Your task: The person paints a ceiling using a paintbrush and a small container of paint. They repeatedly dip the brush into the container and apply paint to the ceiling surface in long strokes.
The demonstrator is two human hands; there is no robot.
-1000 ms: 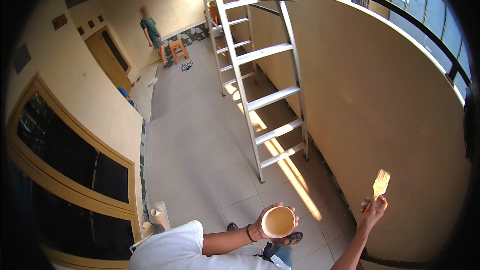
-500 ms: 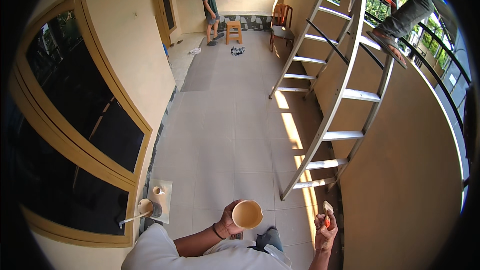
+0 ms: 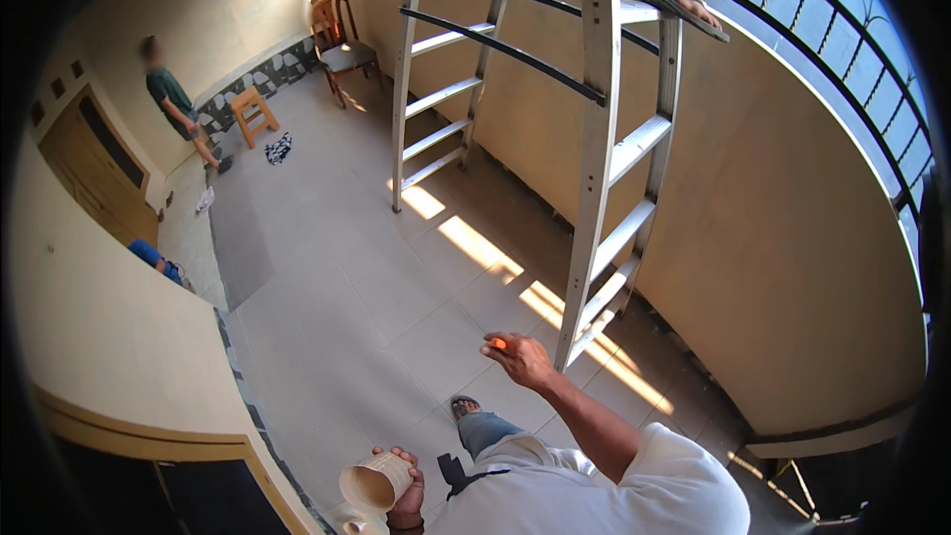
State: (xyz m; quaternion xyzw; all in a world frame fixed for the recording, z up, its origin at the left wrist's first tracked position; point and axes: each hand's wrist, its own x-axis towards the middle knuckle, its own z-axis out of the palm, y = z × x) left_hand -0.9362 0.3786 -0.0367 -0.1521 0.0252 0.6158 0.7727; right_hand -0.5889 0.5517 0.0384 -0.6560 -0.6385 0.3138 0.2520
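My left hand (image 3: pixel 408 497) is closed around a cream-coloured plastic cup (image 3: pixel 391 473), low in the picture. The cup is tilted, its mouth facing down and to the left, with beige paint-like colouring inside. My right hand (image 3: pixel 523 361) is raised out in front, left of the ladder's near foot. It grips a paintbrush by its orange handle (image 3: pixel 497 344); the bristles are hidden in this frame. An aluminium stepladder (image 3: pixel 592 168) stands right of and beyond my right hand, its legs spread.
Another person's sandaled foot (image 3: pixel 676 2) rests on a ladder rung. A person in a green shirt (image 3: pixel 170 91) stands far left near a wooden stool (image 3: pixel 255 117) and a chair (image 3: pixel 345 54). A patterned cloth (image 3: pixel 279 148) lies on the tiles. A low wall (image 3: pixel 783 208) runs along the right.
The view has swung to the right and tilted. My right hand has come inward and forward with the paintbrush. The cup in my left hand has tipped over to the side.
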